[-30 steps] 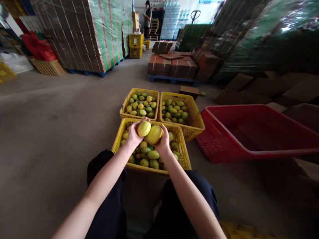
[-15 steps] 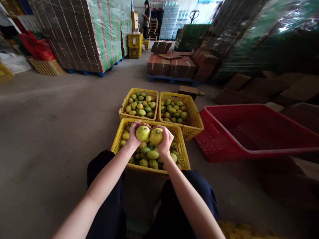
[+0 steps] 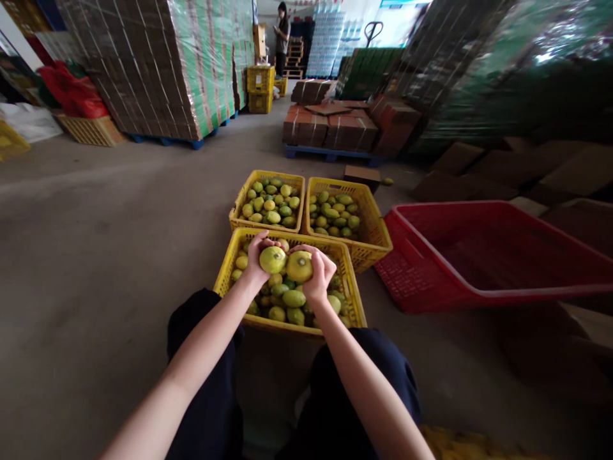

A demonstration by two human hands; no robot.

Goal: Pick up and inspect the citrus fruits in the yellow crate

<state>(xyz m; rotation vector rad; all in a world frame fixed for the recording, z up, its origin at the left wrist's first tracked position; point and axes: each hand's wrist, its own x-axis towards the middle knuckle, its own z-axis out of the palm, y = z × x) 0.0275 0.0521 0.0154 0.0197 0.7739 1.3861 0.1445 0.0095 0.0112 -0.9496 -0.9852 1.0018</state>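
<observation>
My left hand (image 3: 259, 255) is closed around a yellow-green lemon (image 3: 272, 260), its stem end turned up towards me. Beside it, my right hand (image 3: 322, 273) grips a second, yellower lemon (image 3: 299, 266) between thumb and fingers. Both fruits are held close together above the near yellow crate (image 3: 358, 300), which is full of yellow and green lemons (image 3: 294, 298). Part of that fruit is hidden under my hands. Behind it stand a left yellow crate (image 3: 232, 214) and a right yellow crate (image 3: 378, 223), both holding more lemons.
A large red basket (image 3: 407, 268) stands at the right. Farther off are flattened cardboard on a blue pallet (image 3: 330, 153), a small brown box (image 3: 361, 176), wrapped stacks (image 3: 143, 70) and a person (image 3: 282, 41). My knees flank the near crate.
Both lemons have shifted slightly left and down, and the right one has turned a little in my fingers. The crates and basket stay where they were.
</observation>
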